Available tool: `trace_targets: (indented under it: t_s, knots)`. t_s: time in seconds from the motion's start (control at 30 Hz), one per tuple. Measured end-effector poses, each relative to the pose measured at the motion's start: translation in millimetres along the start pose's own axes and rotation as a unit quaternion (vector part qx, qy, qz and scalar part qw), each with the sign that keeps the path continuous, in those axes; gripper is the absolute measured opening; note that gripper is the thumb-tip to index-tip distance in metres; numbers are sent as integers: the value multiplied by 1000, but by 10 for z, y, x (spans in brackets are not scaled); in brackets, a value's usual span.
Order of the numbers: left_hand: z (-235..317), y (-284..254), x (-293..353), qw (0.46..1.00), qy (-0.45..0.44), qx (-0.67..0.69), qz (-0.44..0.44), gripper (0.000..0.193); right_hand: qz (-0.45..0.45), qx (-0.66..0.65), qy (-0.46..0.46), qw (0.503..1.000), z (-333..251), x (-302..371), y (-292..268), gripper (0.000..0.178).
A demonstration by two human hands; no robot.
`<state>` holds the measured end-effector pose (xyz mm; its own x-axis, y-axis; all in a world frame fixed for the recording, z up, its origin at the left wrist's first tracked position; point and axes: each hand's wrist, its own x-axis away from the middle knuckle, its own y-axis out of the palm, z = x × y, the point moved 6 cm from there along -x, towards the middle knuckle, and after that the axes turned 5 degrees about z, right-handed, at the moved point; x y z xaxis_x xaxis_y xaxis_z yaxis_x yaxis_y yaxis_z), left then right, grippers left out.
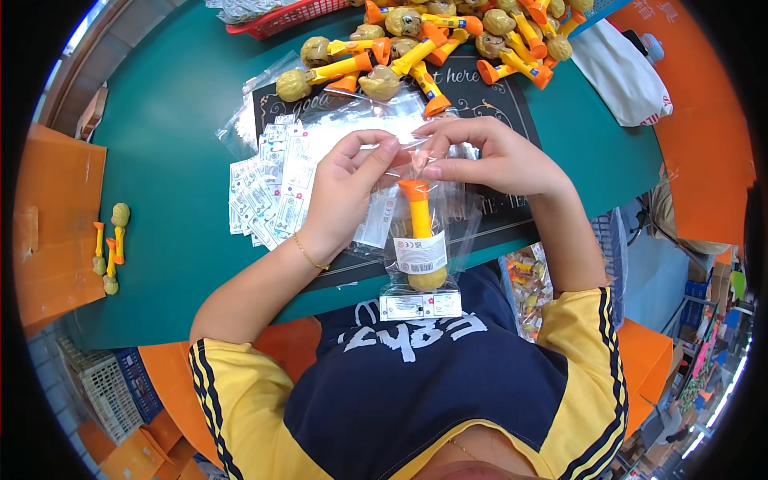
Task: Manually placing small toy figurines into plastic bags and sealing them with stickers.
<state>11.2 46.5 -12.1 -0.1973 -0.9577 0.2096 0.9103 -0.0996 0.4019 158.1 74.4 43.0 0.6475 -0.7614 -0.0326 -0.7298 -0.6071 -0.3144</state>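
Observation:
Between my hands hangs a clear plastic bag point(458, 224), its mouth pinched at the top. My left hand point(358, 168) grips one side of that mouth with thumb and forefinger. On the other side, my right hand point(488, 156) is closed on the plastic too. Inside stands a yellow tube-shaped toy point(420, 216), orange flared end up and blond head-shaped end down. A white barcode label point(419, 253) covers part of it. Across the bag's lower end lies a printed white slip point(421, 307). Left of the bag, printed slips point(268, 192) are fanned out on a black mat point(512, 120).
Many similar toys point(380, 80) are heaped at the back, near a red basket point(280, 20). Several more toys point(112, 248) lie at the left of the green table point(172, 160). Flat clear bags point(368, 120) rest beyond my hands. A white cloth bag point(620, 72) lies back right.

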Motion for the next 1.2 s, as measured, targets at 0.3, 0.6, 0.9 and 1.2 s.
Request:
trace_targets:
  t_s: [0.3,0.6,0.9,1.2]
  knots:
    - [15,5,-14,1000,3,24,-2,29,173,270,-92,943,-220,53,-45,16]
    - [-21,-10,-16,999,-36,13,-9,33,160,217,-55,961,-91,-47,-50,23]
    - [-19,40,-8,999,-8,11,-33,32,243,370,-198,875,-308,-23,-55,17]
    - [-107,27,0,997,36,-31,-66,35,146,581,-186,779,-363,-112,338,22]
